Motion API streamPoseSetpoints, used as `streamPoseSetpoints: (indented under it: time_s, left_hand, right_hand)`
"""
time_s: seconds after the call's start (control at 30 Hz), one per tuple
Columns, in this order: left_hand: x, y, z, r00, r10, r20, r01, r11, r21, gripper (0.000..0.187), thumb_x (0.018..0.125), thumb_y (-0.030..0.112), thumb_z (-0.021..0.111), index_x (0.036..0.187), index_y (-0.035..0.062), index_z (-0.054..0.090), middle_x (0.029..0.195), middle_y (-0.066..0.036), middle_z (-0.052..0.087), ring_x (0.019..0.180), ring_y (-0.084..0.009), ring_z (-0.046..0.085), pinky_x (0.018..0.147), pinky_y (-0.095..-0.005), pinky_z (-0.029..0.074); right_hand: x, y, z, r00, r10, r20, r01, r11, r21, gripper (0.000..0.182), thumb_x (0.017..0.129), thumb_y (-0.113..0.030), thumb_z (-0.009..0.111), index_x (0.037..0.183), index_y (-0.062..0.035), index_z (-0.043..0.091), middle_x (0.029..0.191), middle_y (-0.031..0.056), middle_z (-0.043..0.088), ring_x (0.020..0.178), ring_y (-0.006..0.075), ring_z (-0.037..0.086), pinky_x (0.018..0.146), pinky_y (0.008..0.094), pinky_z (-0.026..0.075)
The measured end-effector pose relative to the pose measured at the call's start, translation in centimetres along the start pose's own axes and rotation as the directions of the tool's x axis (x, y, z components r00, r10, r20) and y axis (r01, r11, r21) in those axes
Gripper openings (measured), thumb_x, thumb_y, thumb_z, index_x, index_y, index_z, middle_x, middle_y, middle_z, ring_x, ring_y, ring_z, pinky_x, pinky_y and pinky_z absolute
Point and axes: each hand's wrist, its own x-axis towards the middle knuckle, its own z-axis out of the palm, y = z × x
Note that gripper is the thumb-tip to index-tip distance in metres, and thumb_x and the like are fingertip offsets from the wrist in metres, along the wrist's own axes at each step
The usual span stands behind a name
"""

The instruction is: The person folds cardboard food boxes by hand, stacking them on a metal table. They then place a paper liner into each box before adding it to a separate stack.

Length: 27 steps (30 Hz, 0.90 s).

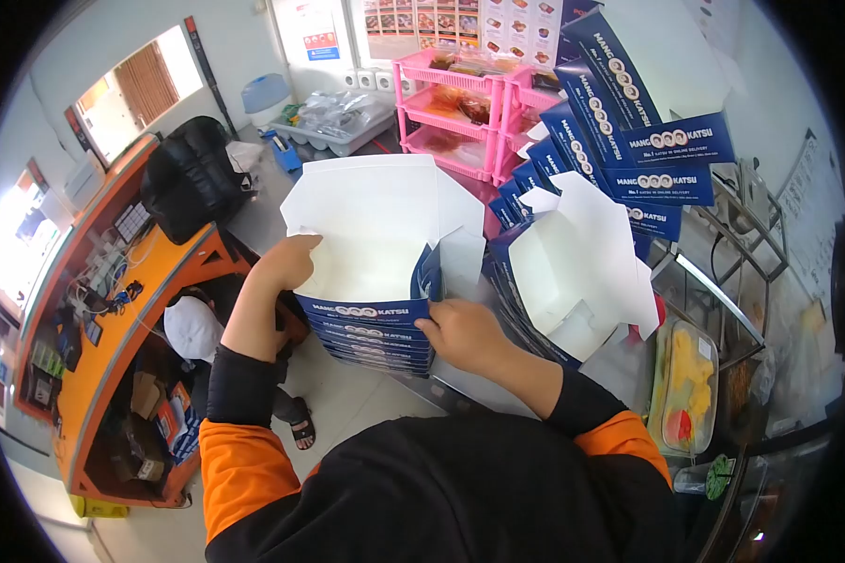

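Note:
In front of me is a stack of nested blue-and-white cardboard takeaway boxes. The top box point(366, 263) stands with its white inside facing up and its lid raised at the back. My left hand point(293, 263) grips its left wall, with the fingertips over the edge. At the front right corner, my right hand point(462, 333) pinches the box with the thumb against the blue side. A second nested stack of open boxes point(573, 267) leans just to the right. Behind that rises a tall fanned pile of blue printed boxes point(620, 122).
A pink tiered rack point(446, 103) with packed food stands at the back. Left of it is a grey tray of plastic bags point(338, 122). A clear container of yellow food point(687, 385) lies at right. A person in a white cap point(192, 328) is low beside the orange counter point(150, 310).

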Motion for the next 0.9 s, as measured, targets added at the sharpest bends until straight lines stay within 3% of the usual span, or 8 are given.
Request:
streamPoseSetpoints:
  time_s: [0.13,0.27,0.33,0.43,0.53,0.6,0.83,0.9]
  left_hand:
    - [0.2,-0.5,0.2,1.000,0.019,0.000,-0.019,1.000,0.024,0.052,0.070,0.002,0.049,0.122,0.0009,0.049,0.119,-0.021,0.052,0.111,-0.0345,0.048,0.097,-0.0358,0.036]
    - [-0.2,0.4,0.3,0.999,0.039,-0.023,-0.037,0.998,0.060,0.048,0.071,0.006,0.049,0.119,0.0010,0.051,0.114,-0.022,0.054,0.106,-0.0362,0.050,0.093,-0.0376,0.038]
    - [-0.5,0.7,0.5,0.998,0.048,-0.048,-0.044,0.996,0.076,0.045,0.073,0.009,0.049,0.117,0.0009,0.053,0.109,-0.023,0.056,0.103,-0.0375,0.052,0.091,-0.0387,0.039]
    - [-0.7,0.7,1.0,0.990,0.084,-0.109,-0.075,0.994,0.085,0.038,0.076,0.011,0.047,0.112,0.0013,0.057,0.101,-0.024,0.058,0.096,-0.0384,0.055,0.086,-0.0401,0.042]
    - [-0.3,0.6,0.8,1.000,0.028,-0.008,-0.026,0.986,0.167,0.033,0.080,0.012,0.044,0.109,0.0038,0.058,0.104,-0.018,0.060,0.098,-0.0333,0.055,0.086,-0.0397,0.043]
    - [-0.2,0.0,1.6,0.997,0.055,-0.062,-0.043,0.983,0.177,0.032,0.080,0.011,0.043,0.106,0.0039,0.060,0.102,-0.018,0.060,0.096,-0.0333,0.056,0.083,-0.0402,0.044]
    - [0.4,-1.0,3.1,0.994,0.071,-0.080,-0.057,0.984,0.170,0.033,0.079,0.012,0.042,0.103,0.0038,0.062,0.096,-0.020,0.061,0.091,-0.0336,0.057,0.081,-0.0400,0.044]
    - [0.4,-0.9,3.2,0.998,-0.002,-0.063,0.006,0.998,0.068,0.034,0.081,0.017,0.042,0.107,0.0045,0.060,0.102,-0.018,0.060,0.093,-0.0321,0.057,0.081,-0.0406,0.045]
  right_hand:
    - [-0.1,-0.9,-0.5,1.000,0.011,0.022,-0.011,1.000,-0.011,0.029,0.085,-0.027,0.052,0.085,0.0006,0.061,0.079,0.0152,0.061,0.080,0.0317,0.060,0.067,0.0425,0.047]
    - [-0.4,-0.9,-1.0,0.998,0.046,0.048,-0.046,0.999,0.002,0.037,0.082,-0.035,0.056,0.090,0.0009,0.062,0.094,0.0165,0.058,0.091,0.0325,0.056,0.075,0.0412,0.046]
    - [-0.7,-0.8,-1.6,0.999,0.049,-0.024,-0.047,0.998,0.050,0.043,0.081,-0.039,0.058,0.094,0.0011,0.062,0.106,0.0177,0.054,0.099,0.0336,0.054,0.081,0.0403,0.045]
    - [1.2,-0.4,-1.2,0.890,-0.044,-0.453,0.124,0.981,0.149,0.041,0.081,-0.037,0.059,0.100,-0.0007,0.062,0.124,0.0182,0.045,0.111,0.0363,0.047,0.090,0.0402,0.040]
    - [2.4,0.6,0.5,0.961,-0.096,-0.260,0.159,0.959,0.234,0.034,0.083,-0.029,0.056,0.102,-0.0010,0.061,0.123,0.0186,0.047,0.121,0.0366,0.038,0.099,0.0414,0.032]
    - [2.5,1.2,1.3,0.987,-0.101,-0.125,0.130,0.958,0.254,0.030,0.083,-0.023,0.054,0.101,-0.0012,0.061,0.123,0.0187,0.048,0.127,0.0359,0.031,0.102,0.0419,0.028]
    - [2.2,2.0,1.9,0.980,-0.111,-0.167,0.149,0.960,0.237,0.029,0.081,-0.023,0.056,0.098,-0.0016,0.062,0.119,0.0188,0.050,0.123,0.0375,0.036,0.100,0.0418,0.031]
    - [2.2,2.0,2.1,0.982,-0.105,-0.158,0.143,0.955,0.259,0.031,0.082,-0.025,0.056,0.102,-0.0020,0.060,0.123,0.0196,0.047,0.123,0.0377,0.035,0.100,0.0411,0.030]
